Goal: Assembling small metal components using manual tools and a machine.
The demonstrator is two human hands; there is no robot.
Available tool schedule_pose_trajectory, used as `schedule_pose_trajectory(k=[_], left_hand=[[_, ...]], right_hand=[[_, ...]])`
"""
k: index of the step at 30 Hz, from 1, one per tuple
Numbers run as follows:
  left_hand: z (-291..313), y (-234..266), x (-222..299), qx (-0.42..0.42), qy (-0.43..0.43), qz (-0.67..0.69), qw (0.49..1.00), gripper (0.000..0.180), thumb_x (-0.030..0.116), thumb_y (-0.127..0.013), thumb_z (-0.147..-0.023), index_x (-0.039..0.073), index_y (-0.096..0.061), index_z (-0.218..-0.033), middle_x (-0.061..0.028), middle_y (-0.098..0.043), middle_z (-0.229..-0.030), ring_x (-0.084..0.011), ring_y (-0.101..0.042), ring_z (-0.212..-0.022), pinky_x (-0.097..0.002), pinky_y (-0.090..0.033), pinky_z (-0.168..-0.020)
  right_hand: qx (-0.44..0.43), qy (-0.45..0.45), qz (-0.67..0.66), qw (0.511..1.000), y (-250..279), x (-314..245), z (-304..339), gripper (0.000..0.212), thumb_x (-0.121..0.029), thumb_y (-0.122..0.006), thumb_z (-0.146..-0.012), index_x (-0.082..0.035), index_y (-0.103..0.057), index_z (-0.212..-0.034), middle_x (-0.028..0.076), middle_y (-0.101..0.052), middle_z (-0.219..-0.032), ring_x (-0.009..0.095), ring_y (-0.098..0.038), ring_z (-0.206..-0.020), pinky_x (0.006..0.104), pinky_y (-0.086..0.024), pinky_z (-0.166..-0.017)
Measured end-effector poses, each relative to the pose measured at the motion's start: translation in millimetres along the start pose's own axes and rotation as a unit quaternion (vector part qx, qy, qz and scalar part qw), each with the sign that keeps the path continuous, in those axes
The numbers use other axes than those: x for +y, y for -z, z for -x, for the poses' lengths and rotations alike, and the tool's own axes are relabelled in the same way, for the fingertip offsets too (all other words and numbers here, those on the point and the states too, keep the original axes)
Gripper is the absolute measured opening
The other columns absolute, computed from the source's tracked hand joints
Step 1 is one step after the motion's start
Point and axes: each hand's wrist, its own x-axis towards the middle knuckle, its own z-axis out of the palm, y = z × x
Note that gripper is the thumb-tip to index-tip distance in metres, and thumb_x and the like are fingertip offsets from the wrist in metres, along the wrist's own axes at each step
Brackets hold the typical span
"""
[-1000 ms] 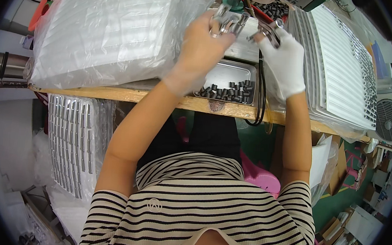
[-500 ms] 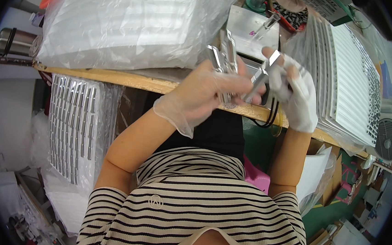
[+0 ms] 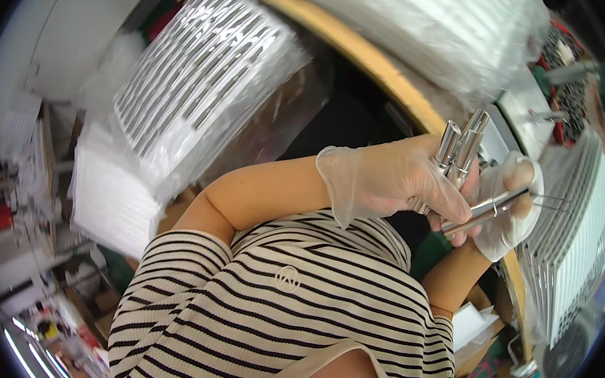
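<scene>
My left hand (image 3: 406, 179), in a thin see-through glove, is closed around several shiny silver tubes (image 3: 469, 142), which stick up above the fingers. Between my two hands a further silver tube (image 3: 484, 212) lies slantwise. Its lower end is at my left thumb and fingertips, and its upper end meets the fingers of my right hand (image 3: 518, 202). That hand wears a white glove with fingertips bare, and its fingers are bent in around the tube's end. My left palm hides the lower ends of the upright tubes.
A wooden table edge (image 3: 343, 39) runs past my hands. A plastic-wrapped white stack (image 3: 429, 28) sits on it, with stacked white ridged trays (image 3: 569, 231) at right. Near the trays are a metal plate (image 3: 525, 114) and a red bin of small dark parts (image 3: 572, 103). Left, a wrapped tray holds silver tubes (image 3: 198, 74).
The view has swung left, so the table and stacks appear shifted right and turned. Both hands still hold tubes; the tube between them has tipped from steep to a flatter slant.
</scene>
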Motion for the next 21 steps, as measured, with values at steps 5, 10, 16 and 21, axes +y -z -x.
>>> schedule_pose_trajectory(k=[5, 10, 16, 21], left_hand=[[59.6, 22.4, -6.2, 0.213, -0.259, -0.355, 0.873, 0.017, 0.003, -0.071, -0.08, 0.003, -0.054, -0.084, -0.0059, -0.065, -0.084, -0.0109, -0.062, -0.075, -0.0249, -0.049, -0.069], [166.6, 51.7, -16.8, 0.462, -0.25, -0.546, 0.653, 0.034, 0.021, -0.072, -0.079, 0.003, -0.062, -0.106, -0.0118, -0.068, -0.087, -0.0174, -0.065, -0.077, -0.0315, -0.051, -0.07], [318.8, 112.8, -12.6, 0.71, -0.015, -0.639, 0.293, 0.03, 0.005, -0.063, -0.078, 0.003, -0.063, -0.108, -0.0187, -0.066, -0.101, -0.0344, -0.064, -0.089, -0.0382, -0.051, -0.078], [333.1, 160.7, -50.9, 0.645, -0.026, -0.747, 0.16, 0.047, -0.009, -0.056, -0.076, -0.001, -0.053, -0.122, -0.0262, -0.055, -0.123, -0.0377, -0.056, -0.111, -0.0392, -0.048, -0.09]], right_hand=[[0.071, -0.009, 0.245, 0.967, -63.5, 31.6, -5.7, 0.041, -0.034, -0.076, -0.079, 0.003, -0.066, -0.094, 0.002, -0.061, -0.08, 0.008, -0.052, -0.066, 0.0203, -0.04, -0.06], [-0.057, -0.117, 0.354, 0.926, -108.0, 63.2, -2.8, 0.04, -0.022, -0.074, -0.082, 0.001, -0.064, -0.114, -0.006, -0.052, -0.075, 0.002, -0.042, -0.064, 0.0167, -0.036, -0.06], [-0.016, -0.09, 0.392, 0.915, -119.8, 64.4, -6.4, 0.032, -0.017, -0.069, -0.087, 0.0, -0.064, -0.114, -0.005, -0.059, -0.084, 0.001, -0.047, -0.069, 0.0156, -0.04, -0.065], [-0.035, -0.086, 0.413, 0.906, -131.9, 71.5, -8.7, 0.032, -0.018, -0.069, -0.087, -0.002, -0.065, -0.114, -0.001, -0.063, -0.091, 0.004, -0.052, -0.077, 0.0174, -0.043, -0.071]])
